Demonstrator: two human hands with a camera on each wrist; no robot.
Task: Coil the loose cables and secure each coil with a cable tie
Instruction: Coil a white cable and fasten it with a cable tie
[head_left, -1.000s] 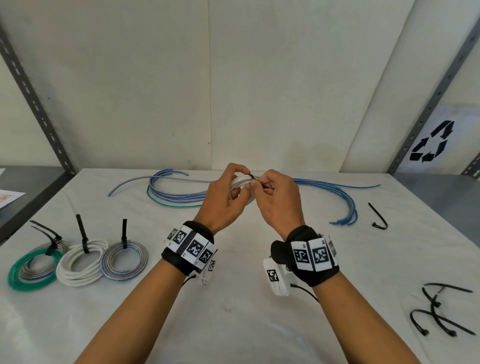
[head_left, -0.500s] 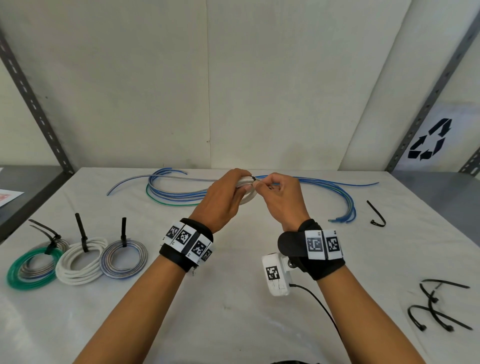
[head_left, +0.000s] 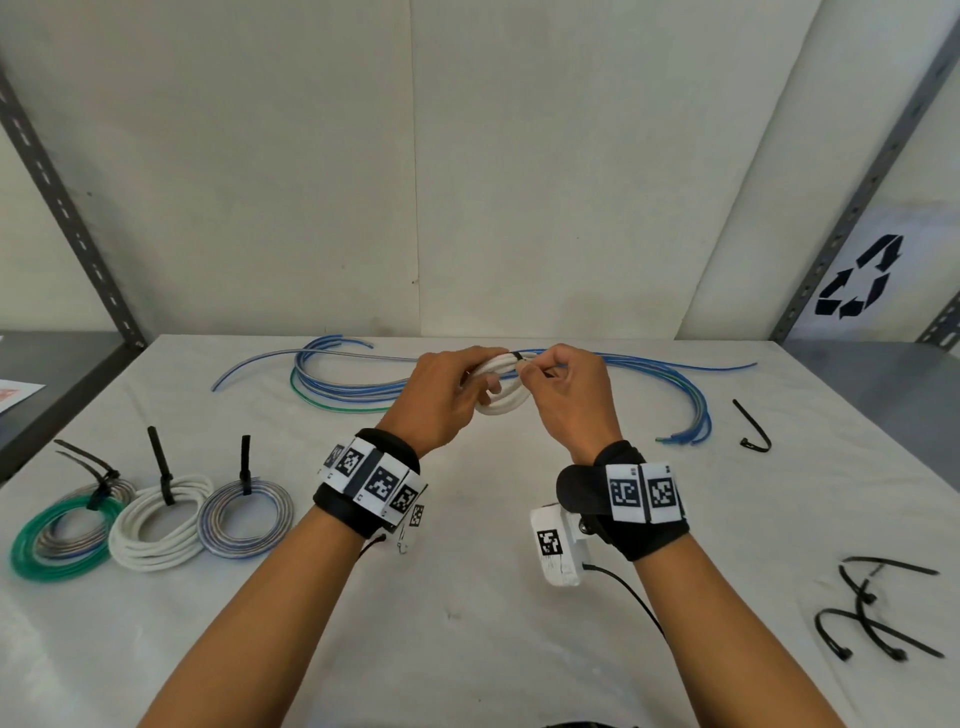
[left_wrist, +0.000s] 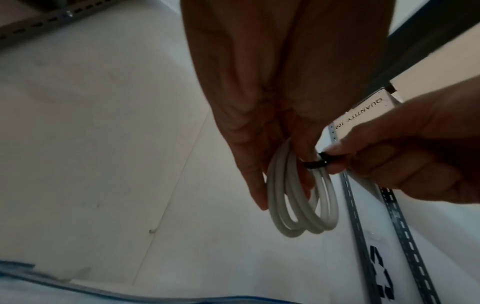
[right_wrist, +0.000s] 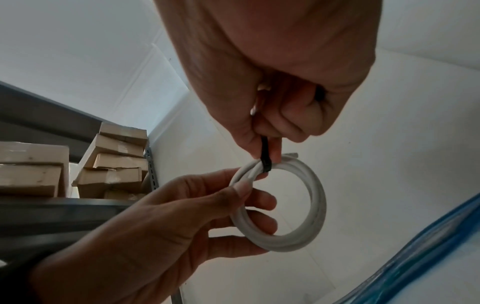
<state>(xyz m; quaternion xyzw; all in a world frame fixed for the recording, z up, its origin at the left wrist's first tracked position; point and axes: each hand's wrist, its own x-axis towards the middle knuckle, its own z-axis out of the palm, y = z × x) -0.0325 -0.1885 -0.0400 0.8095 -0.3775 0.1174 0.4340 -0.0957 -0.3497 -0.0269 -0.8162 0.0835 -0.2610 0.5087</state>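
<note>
**White coil held up over the table, black tie around it**

The left hand (head_left: 445, 397) held a small white cable coil (head_left: 501, 387) in the air above the far middle of the white table (head_left: 467, 597), thumb on the outside of the loops and fingers curled through the ring. The right hand (head_left: 569, 400) was closed on a black cable tie (right_wrist: 265, 159) that wrapped the top of the coil, thumb and forefinger pinching the strap just beside the loops.

On the table behind the hands lay loose blue and green cables (head_left: 353, 384), stretching left and right along the far edge. At the near left sat three tied coils side by side and touching: a green one (head_left: 57, 535), a white one (head_left: 161, 525) and a grey-blue one (head_left: 247, 519), each with a black tie standing up from it. A single bent tie (head_left: 753, 428) lay at the far right, and a few spare ties (head_left: 872, 618) were heaped loosely at the near right. Cardboard boxes (right_wrist: 114, 164) were stacked on a shelf to the left.
</note>
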